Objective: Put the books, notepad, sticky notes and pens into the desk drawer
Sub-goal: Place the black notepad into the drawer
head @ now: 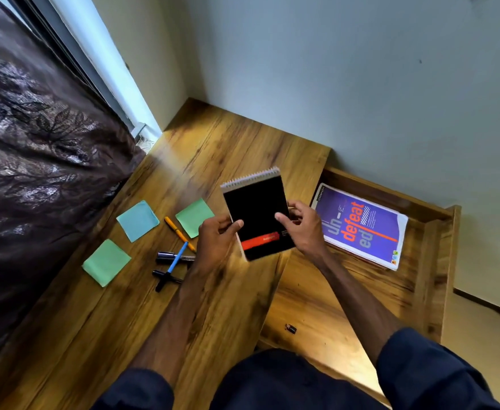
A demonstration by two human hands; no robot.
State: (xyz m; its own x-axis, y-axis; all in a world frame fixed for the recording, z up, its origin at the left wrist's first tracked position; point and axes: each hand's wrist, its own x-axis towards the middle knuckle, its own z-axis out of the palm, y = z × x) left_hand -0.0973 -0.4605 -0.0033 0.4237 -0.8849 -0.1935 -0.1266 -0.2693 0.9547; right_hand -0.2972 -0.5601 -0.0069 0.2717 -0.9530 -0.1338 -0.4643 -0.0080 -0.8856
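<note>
Here both hands (216, 235) (302, 229) grip one notepad (257, 217); three sticky notes (137, 220), four pens (177, 257) remain

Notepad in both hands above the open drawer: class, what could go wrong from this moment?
1. The notepad is pinched only at its edges by the left hand and right hand, so it may slip and fall.
2. The purple book fills the drawer's far end; a notepad dropped onto it could land askew.
3. The pens lie crossed near the left forearm, which could knock them.
</note>
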